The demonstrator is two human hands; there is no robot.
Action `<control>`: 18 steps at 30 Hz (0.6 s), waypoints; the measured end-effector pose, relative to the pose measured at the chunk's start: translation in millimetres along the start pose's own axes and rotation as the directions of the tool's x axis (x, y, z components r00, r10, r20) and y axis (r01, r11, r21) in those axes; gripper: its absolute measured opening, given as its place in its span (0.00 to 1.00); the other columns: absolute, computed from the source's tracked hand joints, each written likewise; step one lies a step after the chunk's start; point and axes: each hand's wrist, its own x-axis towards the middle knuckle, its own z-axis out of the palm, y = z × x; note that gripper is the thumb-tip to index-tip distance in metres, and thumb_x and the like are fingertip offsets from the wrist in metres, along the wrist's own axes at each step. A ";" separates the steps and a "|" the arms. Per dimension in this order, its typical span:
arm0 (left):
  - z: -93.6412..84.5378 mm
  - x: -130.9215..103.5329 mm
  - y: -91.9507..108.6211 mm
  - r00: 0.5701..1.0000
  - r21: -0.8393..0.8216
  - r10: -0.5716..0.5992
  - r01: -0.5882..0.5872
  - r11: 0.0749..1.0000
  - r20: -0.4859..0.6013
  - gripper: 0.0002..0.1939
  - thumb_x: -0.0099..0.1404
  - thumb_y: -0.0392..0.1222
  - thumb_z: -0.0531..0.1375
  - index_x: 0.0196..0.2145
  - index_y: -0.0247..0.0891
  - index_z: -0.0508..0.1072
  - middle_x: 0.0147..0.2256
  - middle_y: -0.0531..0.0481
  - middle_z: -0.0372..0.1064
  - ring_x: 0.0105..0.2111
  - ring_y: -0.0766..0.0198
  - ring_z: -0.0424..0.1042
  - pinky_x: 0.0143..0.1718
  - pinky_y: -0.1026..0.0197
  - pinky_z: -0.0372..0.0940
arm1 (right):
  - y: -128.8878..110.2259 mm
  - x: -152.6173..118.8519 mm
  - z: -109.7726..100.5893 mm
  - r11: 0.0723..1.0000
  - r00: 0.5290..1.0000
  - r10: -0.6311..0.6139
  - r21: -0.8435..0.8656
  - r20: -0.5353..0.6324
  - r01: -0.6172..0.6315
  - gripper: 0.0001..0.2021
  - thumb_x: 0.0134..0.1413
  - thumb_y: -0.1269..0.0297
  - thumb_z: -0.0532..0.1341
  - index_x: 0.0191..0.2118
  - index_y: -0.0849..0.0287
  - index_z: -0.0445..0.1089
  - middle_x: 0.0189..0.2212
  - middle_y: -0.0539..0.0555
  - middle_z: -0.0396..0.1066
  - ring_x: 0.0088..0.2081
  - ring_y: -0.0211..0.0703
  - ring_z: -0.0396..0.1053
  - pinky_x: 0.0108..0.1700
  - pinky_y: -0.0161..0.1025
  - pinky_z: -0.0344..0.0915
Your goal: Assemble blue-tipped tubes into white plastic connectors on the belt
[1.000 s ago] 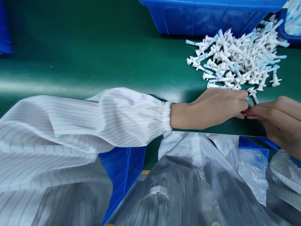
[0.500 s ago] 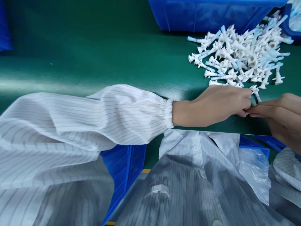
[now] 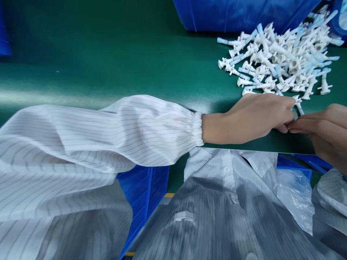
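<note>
My left hand (image 3: 257, 116) reaches in from the left, its fingers closed in a pinch over the green table (image 3: 114, 65). Its fingertips meet those of my right hand (image 3: 325, 124), which is also pinched closed at the right edge. Whatever lies between the fingertips is hidden by the fingers. Just behind the meeting point rests a small white plastic connector with a tube (image 3: 299, 105). Beyond my hands spreads a loose pile of white plastic connectors (image 3: 282, 61), many with pale blue tube ends.
A blue bin (image 3: 244, 16) stands behind the pile, and part of another blue container (image 3: 337, 25) shows at the far right. Below the table edge are a blue crate (image 3: 148, 202) and a clear plastic bag (image 3: 295, 195). A blue bin corner (image 3: 4, 32) shows at far left.
The view has shifted slightly, so the pile sits a little higher and farther right. Both hands keep their fingertips together; the tiny white bit that showed between them is now hidden.
</note>
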 end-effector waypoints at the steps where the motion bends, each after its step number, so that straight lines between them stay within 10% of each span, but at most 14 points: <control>1: 0.0 0.6 0.0 1.000 0.009 -0.002 0.002 1.000 0.002 0.14 0.74 0.32 0.52 0.36 0.36 0.77 0.37 0.51 0.72 0.34 0.68 0.72 0.28 0.62 0.49 | -0.6 0.4 -0.1 1.000 1.000 0.008 0.000 0.002 -0.008 0.11 0.69 0.71 0.56 0.52 0.54 0.70 0.39 0.52 0.73 0.36 0.44 0.71 0.32 0.43 0.64; 18: -5.2 8.1 3.5 0.995 -0.026 -0.076 0.077 0.997 0.057 0.12 0.71 0.29 0.53 0.40 0.36 0.75 0.38 0.52 0.71 0.39 0.64 0.72 0.32 0.63 0.55 | -13.6 5.3 -2.6 0.984 1.000 -0.021 -0.179 0.019 0.024 0.15 0.64 0.79 0.53 0.52 0.59 0.67 0.36 0.56 0.71 0.34 0.45 0.68 0.28 0.43 0.60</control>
